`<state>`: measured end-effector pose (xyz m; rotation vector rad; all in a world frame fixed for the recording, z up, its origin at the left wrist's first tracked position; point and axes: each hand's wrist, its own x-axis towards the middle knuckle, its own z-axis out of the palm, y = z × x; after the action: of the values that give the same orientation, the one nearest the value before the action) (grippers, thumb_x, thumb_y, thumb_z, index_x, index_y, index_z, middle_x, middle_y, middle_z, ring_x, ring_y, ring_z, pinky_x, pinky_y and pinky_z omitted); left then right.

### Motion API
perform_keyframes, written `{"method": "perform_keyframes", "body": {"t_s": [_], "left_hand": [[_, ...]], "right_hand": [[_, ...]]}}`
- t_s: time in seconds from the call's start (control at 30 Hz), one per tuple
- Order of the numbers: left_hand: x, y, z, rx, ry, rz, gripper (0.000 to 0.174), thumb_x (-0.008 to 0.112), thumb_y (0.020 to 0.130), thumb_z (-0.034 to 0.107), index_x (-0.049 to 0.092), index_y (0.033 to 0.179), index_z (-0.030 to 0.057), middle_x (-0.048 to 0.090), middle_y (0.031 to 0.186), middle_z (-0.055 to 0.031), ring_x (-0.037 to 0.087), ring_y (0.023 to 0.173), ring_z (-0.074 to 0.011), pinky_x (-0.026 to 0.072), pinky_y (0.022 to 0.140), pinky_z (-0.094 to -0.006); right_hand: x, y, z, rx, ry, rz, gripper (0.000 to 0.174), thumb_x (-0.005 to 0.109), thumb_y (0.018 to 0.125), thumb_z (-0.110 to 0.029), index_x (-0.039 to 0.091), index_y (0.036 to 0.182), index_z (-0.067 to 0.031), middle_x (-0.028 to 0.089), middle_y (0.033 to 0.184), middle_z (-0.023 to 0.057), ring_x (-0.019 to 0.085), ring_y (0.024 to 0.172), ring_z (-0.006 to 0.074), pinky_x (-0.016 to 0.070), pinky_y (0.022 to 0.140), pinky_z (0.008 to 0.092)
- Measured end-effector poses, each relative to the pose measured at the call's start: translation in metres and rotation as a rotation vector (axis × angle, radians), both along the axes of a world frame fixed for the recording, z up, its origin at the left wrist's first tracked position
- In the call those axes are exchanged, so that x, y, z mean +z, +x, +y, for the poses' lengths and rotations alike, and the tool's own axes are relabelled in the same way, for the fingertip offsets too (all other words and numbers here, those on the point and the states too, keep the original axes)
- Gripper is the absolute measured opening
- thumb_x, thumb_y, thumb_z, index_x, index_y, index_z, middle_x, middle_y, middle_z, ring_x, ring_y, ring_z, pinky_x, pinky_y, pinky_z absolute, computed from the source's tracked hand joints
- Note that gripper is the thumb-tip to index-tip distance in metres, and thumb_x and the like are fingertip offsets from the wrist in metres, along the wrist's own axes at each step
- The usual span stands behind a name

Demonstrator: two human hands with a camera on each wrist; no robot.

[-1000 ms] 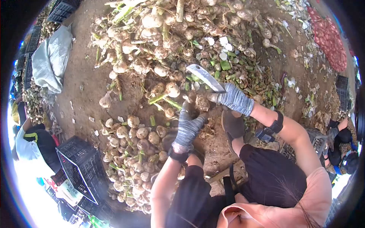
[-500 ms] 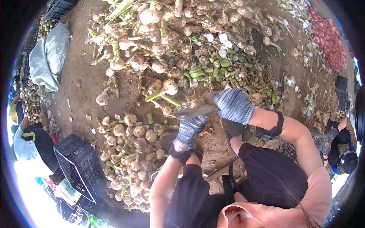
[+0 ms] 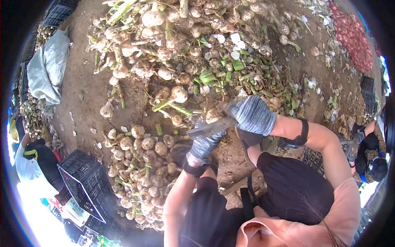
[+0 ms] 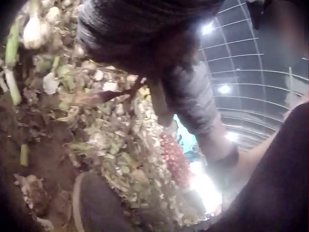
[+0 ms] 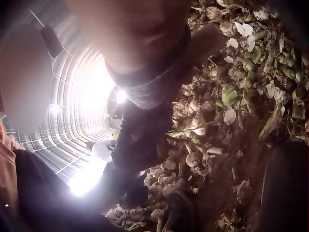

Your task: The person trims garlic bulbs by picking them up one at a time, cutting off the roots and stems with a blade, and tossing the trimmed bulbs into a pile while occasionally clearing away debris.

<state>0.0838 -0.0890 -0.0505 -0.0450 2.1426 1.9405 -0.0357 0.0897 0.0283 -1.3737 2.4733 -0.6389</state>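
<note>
In the head view my right hand (image 3: 252, 114), in a grey knit glove, grips a knife whose broad blade (image 3: 212, 128) points left across the fingers of my left hand (image 3: 205, 146). The left hand, gloved alike, holds a garlic bulb (image 3: 212, 115) that shows just beyond the blade. Much of the left fingers is hidden under the knife. In the left wrist view the gloved hands are dark and close to the lens. The right wrist view shows mainly my right forearm and the shadowed glove (image 5: 145, 92).
Trimmed garlic bulbs (image 3: 152, 164) lie piled to the left of my legs. Ahead spreads a heap of garlic with stalks (image 3: 164, 53), with cut green stems (image 3: 230, 74) beside it. A black crate (image 3: 84, 177), a pale sack (image 3: 49, 70) and a red mesh sack (image 3: 352, 37) stand farther out.
The knife has swung from pointing up and away to lying across my left hand. My right hand has turned over with it, and the hands are closer together.
</note>
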Motion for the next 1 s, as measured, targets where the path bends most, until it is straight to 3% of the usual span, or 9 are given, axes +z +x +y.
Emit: {"method": "perform_keyframes", "body": {"t_s": [0.23,0.33,0.43,0.47,0.57,0.67,0.73,0.77,1.0], "left_hand": [[0.011,-0.014,0.006,0.090,0.031,-0.172,0.041,0.066,0.082,0.033,0.058,0.110,0.0037,0.064,0.099,-0.0077,0.061,0.088,-0.0188,0.0486,0.076,-0.0328],[0.000,-0.011,0.006,0.003,-0.121,-0.091,0.038,0.070,0.078,0.024,0.058,0.108,0.0037,0.063,0.096,-0.0065,0.060,0.086,-0.0177,0.0486,0.074,-0.0320],[0.048,-0.034,0.014,0.150,0.220,-0.338,0.032,0.067,0.078,0.008,0.056,0.108,0.0045,0.062,0.093,-0.0052,0.060,0.079,-0.0168,0.0498,0.068,-0.0315],[0.048,-0.026,0.015,0.209,0.164,-0.128,0.037,0.073,0.071,0.009,0.056,0.103,0.0026,0.062,0.089,-0.0034,0.059,0.077,-0.0137,0.0501,0.070,-0.0294],[0.042,-0.035,0.012,0.225,0.350,-0.271,0.045,0.076,0.069,0.013,0.053,0.107,0.0039,0.061,0.089,-0.0019,0.058,0.081,-0.0134,0.0499,0.074,-0.0266],[0.020,-0.039,0.007,0.241,0.899,-0.391,0.048,0.074,0.071,0.011,0.049,0.112,0.0055,0.058,0.095,-0.0024,0.057,0.085,-0.0122,0.0491,0.076,-0.0257],[0.037,-0.032,0.009,0.458,0.963,-0.454,0.039,0.069,0.078,0.022,0.052,0.107,0.0019,0.060,0.103,-0.0115,0.057,0.100,-0.0231,0.0457,0.092,-0.0379],[0.028,-0.030,0.004,0.571,1.288,-0.596,0.039,0.070,0.077,0.023,0.054,0.107,0.0036,0.061,0.103,-0.0111,0.058,0.097,-0.0256,0.0474,0.089,-0.0397],[0.051,-0.063,0.019,0.589,1.614,-0.521,0.033,0.064,0.080,0.024,0.055,0.104,0.0029,0.059,0.094,-0.0098,0.056,0.081,-0.0206,0.0458,0.065,-0.0315]], "right_hand": [[-0.022,-0.008,0.003,0.021,0.079,0.168,0.029,0.052,0.079,-0.010,0.056,0.105,0.0007,0.050,0.053,0.0083,0.056,0.049,0.0245,0.0416,0.039,0.0356],[-0.031,-0.003,0.016,-0.057,0.161,-0.230,0.031,0.046,0.089,-0.015,0.054,0.115,-0.0006,0.061,0.075,0.0104,0.061,0.069,0.0207,0.0515,0.061,0.0316],[-0.053,-0.026,0.038,-0.300,0.142,-0.307,0.023,0.051,0.083,-0.009,0.060,0.103,-0.0033,0.061,0.072,0.0165,0.058,0.058,0.0278,0.0515,0.060,0.0351],[-0.039,-0.044,0.038,-0.492,0.703,-0.425,0.023,0.043,0.092,-0.017,0.058,0.105,-0.0049,0.066,0.087,0.0101,0.064,0.070,0.0216,0.0539,0.066,0.0317],[-0.043,-0.028,0.072,-0.375,0.295,-0.055,0.023,0.050,0.088,-0.018,0.058,0.105,-0.0050,0.066,0.078,0.0105,0.062,0.059,0.0242,0.0528,0.059,0.0351],[-0.052,-0.027,0.056,-0.539,0.187,-0.334,0.031,0.056,0.085,-0.029,0.062,0.102,-0.0044,0.062,0.067,0.0135,0.060,0.058,0.0210,0.0513,0.056,0.0349],[-0.050,-0.023,0.045,-0.605,0.201,-0.532,0.032,0.055,0.086,-0.032,0.063,0.099,-0.0047,0.060,0.063,0.0119,0.058,0.055,0.0180,0.0502,0.054,0.0325],[-0.047,-0.019,0.039,-0.622,0.201,-0.598,0.032,0.055,0.086,-0.033,0.063,0.099,-0.0046,0.059,0.062,0.0112,0.058,0.054,0.0171,0.0496,0.053,0.0317],[-0.038,-0.002,0.008,-0.589,-0.062,-0.691,0.038,0.059,0.080,-0.035,0.062,0.093,0.0007,0.061,0.065,0.0151,0.058,0.056,0.0233,0.0476,0.057,0.0360]]}}
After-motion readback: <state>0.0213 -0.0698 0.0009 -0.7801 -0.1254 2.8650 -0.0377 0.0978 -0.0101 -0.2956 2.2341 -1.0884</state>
